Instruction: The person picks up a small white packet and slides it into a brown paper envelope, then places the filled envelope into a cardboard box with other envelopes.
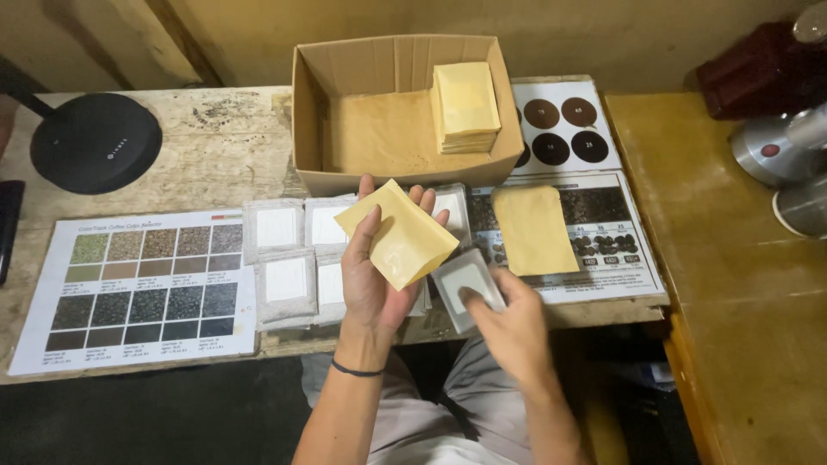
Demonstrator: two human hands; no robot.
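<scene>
My left hand holds a flat yellow-tan pouch above the table's front edge, palm up, thumb on the pouch. My right hand grips a small clear-edged white filter sachet just below and right of that pouch. Several more white sachets lie in rows on the table left of my hands. Another tan pouch lies flat on a printed sheet to the right. An open cardboard box behind holds a stack of tan pouches.
A colour chart sheet with dark and green squares lies at the left. A black round lamp base stands at the back left. Printed sheets with brown circles sit right of the box. A yellow side table with metal vessels is at the right.
</scene>
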